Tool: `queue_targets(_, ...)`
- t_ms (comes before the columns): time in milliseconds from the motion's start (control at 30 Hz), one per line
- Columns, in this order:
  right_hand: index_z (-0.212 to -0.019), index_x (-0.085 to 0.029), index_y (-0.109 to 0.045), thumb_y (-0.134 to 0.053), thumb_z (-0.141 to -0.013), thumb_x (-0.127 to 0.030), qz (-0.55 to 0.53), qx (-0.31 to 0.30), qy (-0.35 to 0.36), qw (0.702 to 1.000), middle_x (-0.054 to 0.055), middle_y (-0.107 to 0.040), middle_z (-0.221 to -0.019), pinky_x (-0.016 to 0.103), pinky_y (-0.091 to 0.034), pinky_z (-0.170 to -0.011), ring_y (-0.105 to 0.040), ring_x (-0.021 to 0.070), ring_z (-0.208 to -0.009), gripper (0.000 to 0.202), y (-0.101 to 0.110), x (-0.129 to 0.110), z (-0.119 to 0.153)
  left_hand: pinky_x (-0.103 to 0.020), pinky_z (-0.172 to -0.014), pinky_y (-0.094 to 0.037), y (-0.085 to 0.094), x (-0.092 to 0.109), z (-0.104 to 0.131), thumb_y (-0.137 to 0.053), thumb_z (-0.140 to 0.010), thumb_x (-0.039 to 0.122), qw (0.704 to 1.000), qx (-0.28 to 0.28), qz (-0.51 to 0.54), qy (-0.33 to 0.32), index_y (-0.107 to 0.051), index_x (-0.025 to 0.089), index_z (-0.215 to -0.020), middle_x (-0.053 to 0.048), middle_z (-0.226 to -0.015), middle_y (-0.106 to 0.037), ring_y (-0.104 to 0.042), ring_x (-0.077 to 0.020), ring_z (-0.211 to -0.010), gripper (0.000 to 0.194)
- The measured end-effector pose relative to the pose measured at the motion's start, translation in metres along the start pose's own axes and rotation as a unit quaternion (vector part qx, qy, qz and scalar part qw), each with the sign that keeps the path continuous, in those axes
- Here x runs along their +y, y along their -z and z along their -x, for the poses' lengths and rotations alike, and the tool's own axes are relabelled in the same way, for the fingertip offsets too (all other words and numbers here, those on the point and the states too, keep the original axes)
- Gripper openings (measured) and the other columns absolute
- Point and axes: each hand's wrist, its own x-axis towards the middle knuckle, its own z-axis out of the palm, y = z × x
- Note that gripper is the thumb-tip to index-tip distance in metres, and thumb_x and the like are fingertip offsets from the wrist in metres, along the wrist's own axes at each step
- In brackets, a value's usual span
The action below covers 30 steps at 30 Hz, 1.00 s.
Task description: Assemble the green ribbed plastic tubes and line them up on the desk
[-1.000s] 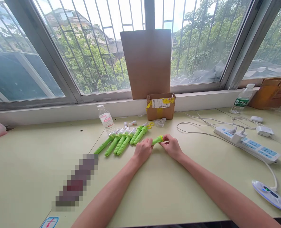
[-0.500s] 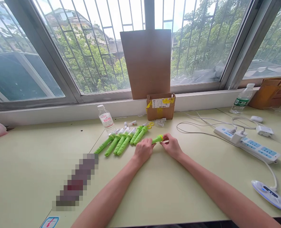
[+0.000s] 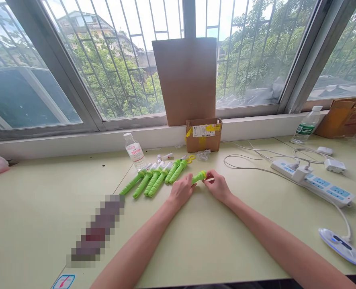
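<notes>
A green tube with a yellow ring (image 3: 199,176) lies between my hands, above the table. My left hand (image 3: 182,188) is wrapped round its left part. The fingers of my right hand (image 3: 216,184) are pinched at its yellow-ringed right end; whatever small part they cover is hidden. Left of my hands, several similar green tubes (image 3: 157,182) lie side by side on the table, some with clear tops pointing away from me. Yellow rings (image 3: 190,159) lie just behind them, near a crumpled clear plastic piece (image 3: 202,155).
A water bottle (image 3: 135,152) stands behind the tubes, and a small cardboard box (image 3: 203,136) by the sill. At right are a power strip (image 3: 313,182), cables, a white oval device (image 3: 342,247) and another bottle (image 3: 307,126). A pixelated dark patch (image 3: 98,228) covers something at left.
My left fingers have shifted slightly on the green tube, which is tilted a little more. My right hand has barely moved.
</notes>
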Motion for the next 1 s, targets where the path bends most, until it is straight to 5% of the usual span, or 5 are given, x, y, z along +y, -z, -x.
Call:
queue_targets(300, -0.081, -0.021, -0.051, -0.057, -0.076, -0.036, -0.009, 0.012, 0.013, 1.0, 0.002, -0.062, -0.08, 0.033, -0.056, -0.064, -0.062, 0.0181, -0.078, 0.016, -0.0007, -0.001, -0.0003, -0.026, -0.05, -0.032, -0.0007, 0.0006, 0.0015, -0.037, -0.093, 0.034, 0.998, 0.059, 0.0, -0.016, -0.051, 0.018, -0.088, -0.005, -0.081, -0.061, -0.059, -0.0168, -0.071, 0.022)
queue_targets(1000, -0.084, -0.021, -0.052, -0.058, -0.073, -0.03, 0.007, 0.029, 0.02, 0.999, 0.006, -0.063, -0.099, 0.033, -0.056, -0.064, -0.061, 0.0176, -0.08, 0.015, -0.0007, -0.0003, -0.0012, -0.026, -0.054, -0.035, -0.0024, 0.0001, 0.0012, -0.034, -0.094, 0.042, 0.998, 0.064, 0.002, -0.021, -0.055, 0.016, -0.089, -0.007, -0.079, -0.063, -0.059, -0.0178, -0.072, 0.033)
